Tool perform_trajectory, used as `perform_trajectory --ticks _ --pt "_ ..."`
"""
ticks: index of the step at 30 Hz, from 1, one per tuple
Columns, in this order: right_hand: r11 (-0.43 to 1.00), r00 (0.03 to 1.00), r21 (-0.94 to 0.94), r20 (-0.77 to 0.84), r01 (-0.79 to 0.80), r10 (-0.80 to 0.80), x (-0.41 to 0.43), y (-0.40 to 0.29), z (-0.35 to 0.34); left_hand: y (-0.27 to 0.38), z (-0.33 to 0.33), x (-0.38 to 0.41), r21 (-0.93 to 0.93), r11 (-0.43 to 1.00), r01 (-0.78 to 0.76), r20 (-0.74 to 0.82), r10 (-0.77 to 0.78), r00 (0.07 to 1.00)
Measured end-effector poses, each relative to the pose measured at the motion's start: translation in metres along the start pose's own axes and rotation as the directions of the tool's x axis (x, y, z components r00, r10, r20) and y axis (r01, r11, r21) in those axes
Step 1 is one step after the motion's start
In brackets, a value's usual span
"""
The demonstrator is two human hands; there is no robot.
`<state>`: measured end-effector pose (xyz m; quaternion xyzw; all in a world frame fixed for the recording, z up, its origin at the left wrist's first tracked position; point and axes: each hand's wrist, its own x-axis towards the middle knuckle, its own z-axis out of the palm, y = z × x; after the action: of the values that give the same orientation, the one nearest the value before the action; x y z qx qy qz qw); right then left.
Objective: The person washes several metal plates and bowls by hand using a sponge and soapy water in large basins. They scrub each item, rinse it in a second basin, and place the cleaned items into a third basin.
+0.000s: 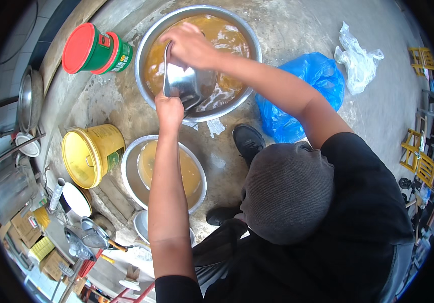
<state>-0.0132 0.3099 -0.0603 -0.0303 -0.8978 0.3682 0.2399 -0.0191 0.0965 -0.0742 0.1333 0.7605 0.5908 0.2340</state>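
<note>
A shiny metal pan (183,83) is tilted on its side over a large metal basin (255,45) of cloudy yellow-brown water. My left hand (169,111) grips the pan's near rim, just inside the basin's edge. At the pan's far end, my right hand (190,47) is closed over the rim, its fingers slightly blurred. The pan's lower side sits at the water, and its underside is mostly hidden. Below my left wrist stands a smaller metal basin (200,178) with yellowish liquid, partly covered by my left forearm.
Green tubs with red lids (79,49) and a yellow bucket (94,155) lie at left. A blue plastic bag (311,72) rests by my right arm, with a white plastic bag (361,62) beyond. My shoe (248,140) is near the large basin; strainers (96,236) lie lower left.
</note>
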Motion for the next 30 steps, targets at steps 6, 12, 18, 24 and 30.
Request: perform_trajectory --ticks 6,12,18,24,30 --pt "0.800 0.864 0.334 0.267 -0.499 0.427 0.014 0.091 0.007 -0.020 -0.016 -0.018 0.053 0.995 0.079 0.078 -0.083 0.994" --pt "0.951 0.951 0.028 0.033 -0.308 0.307 0.005 0.013 -0.017 0.047 -0.020 -0.001 -0.005 1.000 0.006 0.096 -0.005 0.995" --pt "0.957 0.950 -0.137 -0.146 0.257 -0.276 -0.010 -0.020 -0.002 0.017 -0.006 0.007 0.060 0.993 -0.106 0.094 0.101 0.990" --pt "0.977 0.977 0.123 -0.098 -0.176 0.188 0.004 0.063 0.006 0.014 -0.001 0.008 0.026 0.999 0.036 0.076 -0.038 0.996" --pt "0.797 0.794 0.022 -0.072 -0.604 0.604 -0.024 0.141 0.034 0.014 0.006 0.005 0.065 0.997 -0.038 -0.014 0.039 0.999"
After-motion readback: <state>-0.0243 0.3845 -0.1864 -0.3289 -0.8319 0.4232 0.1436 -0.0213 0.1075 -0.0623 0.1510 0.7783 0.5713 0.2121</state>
